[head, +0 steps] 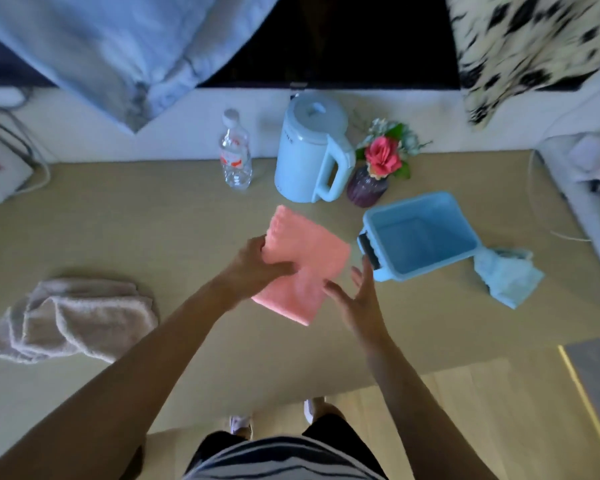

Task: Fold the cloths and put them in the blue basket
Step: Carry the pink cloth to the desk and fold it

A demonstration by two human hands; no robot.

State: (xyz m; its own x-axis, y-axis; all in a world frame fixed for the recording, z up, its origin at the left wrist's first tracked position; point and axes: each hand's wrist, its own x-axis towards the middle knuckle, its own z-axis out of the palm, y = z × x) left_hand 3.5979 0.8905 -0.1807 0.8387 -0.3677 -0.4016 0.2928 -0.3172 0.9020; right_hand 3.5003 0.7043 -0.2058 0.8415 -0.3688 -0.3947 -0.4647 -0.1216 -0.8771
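Note:
A folded pink cloth (305, 258) lies in the middle of the table. My left hand (257, 265) grips its left edge, thumb on top. My right hand (355, 296) hovers at the cloth's lower right corner with fingers spread, touching or just above it. The blue basket (465, 233) stands empty just right of the cloth, a dark handle on its near-left rim. A crumpled pale pink cloth (70, 317) lies at the left of the table. A light blue cloth (506, 275) lies bunched at the basket's right side.
At the back of the table stand a plastic water bottle (235, 154), a pale blue kettle (309, 154) and a purple vase with flowers (371, 181). A white device with cables (0, 171) sits far left. The table's front edge runs near my legs.

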